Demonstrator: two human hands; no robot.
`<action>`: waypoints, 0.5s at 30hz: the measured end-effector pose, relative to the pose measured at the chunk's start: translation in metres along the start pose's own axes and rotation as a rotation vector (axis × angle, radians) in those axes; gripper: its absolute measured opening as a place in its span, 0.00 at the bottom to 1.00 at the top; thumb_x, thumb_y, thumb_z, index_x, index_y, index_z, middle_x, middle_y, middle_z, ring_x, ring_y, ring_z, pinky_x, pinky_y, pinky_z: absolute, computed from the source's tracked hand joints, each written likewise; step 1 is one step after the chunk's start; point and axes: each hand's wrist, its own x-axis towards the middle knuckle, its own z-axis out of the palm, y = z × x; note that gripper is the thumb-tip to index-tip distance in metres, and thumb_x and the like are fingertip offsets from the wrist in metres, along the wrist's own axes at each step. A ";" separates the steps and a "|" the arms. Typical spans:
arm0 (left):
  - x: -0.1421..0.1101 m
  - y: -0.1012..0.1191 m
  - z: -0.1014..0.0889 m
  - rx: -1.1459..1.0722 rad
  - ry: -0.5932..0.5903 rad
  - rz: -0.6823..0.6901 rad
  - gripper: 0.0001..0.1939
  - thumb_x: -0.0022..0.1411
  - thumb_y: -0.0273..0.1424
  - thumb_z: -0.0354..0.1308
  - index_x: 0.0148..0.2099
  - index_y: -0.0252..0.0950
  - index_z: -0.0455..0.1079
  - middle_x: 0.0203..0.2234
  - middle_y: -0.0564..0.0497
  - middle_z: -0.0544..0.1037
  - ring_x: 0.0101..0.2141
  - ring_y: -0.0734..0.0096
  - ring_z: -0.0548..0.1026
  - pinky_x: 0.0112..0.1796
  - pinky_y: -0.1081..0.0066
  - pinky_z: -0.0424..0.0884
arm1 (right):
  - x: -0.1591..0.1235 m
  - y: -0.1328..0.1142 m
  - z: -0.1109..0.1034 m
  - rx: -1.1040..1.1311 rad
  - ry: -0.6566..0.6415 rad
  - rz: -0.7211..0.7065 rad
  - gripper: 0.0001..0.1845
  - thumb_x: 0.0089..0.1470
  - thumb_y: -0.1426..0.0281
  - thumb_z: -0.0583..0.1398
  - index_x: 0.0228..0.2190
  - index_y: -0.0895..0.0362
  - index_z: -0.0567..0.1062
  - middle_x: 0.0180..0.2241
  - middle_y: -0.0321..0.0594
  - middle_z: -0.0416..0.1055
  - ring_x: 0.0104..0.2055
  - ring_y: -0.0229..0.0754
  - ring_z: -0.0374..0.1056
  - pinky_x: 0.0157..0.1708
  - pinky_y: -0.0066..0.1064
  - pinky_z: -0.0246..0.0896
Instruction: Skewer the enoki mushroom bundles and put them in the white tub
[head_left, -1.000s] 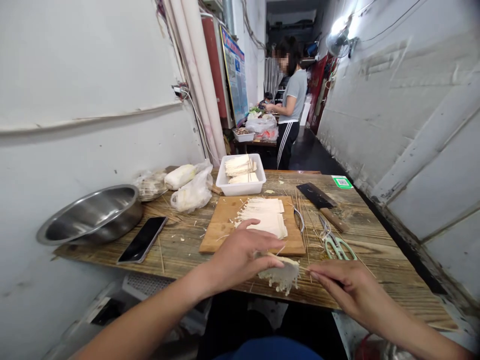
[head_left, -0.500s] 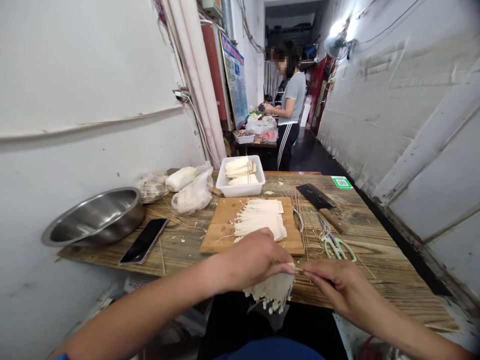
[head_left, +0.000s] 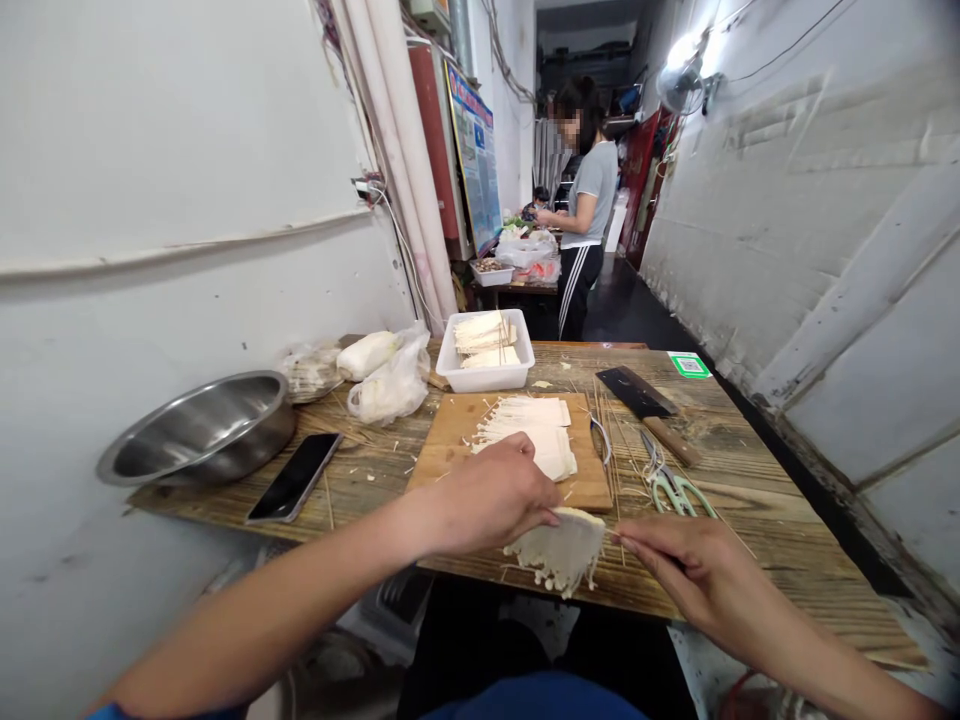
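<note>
A flat bunch of enoki mushrooms [head_left: 564, 552] hangs over the table's front edge, its thin stems and small caps pointing down. My left hand [head_left: 499, 497] pinches its upper left edge between thumb and fingers. On the other side, my right hand [head_left: 679, 560] is closed on the end of a thin wooden skewer [head_left: 611, 532] that meets the bunch's upper right edge; how far it runs inside is hidden. Just beyond, more flattened enoki bunches [head_left: 551, 452] lie on a wooden cutting board [head_left: 439, 455], partly behind my left hand.
Behind the board stands a white tub [head_left: 486, 378] of skewered enoki. To the right lie loose skewers, a cleaver [head_left: 634, 390] and green-handled scissors [head_left: 679, 492]. On the left are a steel basin [head_left: 195, 430], a phone [head_left: 295, 478] and bagged mushrooms [head_left: 394, 385]. A person [head_left: 592, 190] stands farther back.
My left hand closed over the top edge of the enoki, and the bunch dipped left and down, then came back up and right. My right hand kept its hold on the skewer.
</note>
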 end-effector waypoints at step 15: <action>-0.018 -0.023 -0.018 -0.132 0.138 -0.046 0.08 0.60 0.36 0.59 0.40 0.40 0.75 0.35 0.52 0.81 0.43 0.67 0.75 0.54 0.60 0.51 | 0.003 0.007 -0.001 0.016 0.047 0.057 0.13 0.60 0.69 0.53 0.36 0.54 0.78 0.34 0.40 0.78 0.35 0.40 0.74 0.34 0.28 0.69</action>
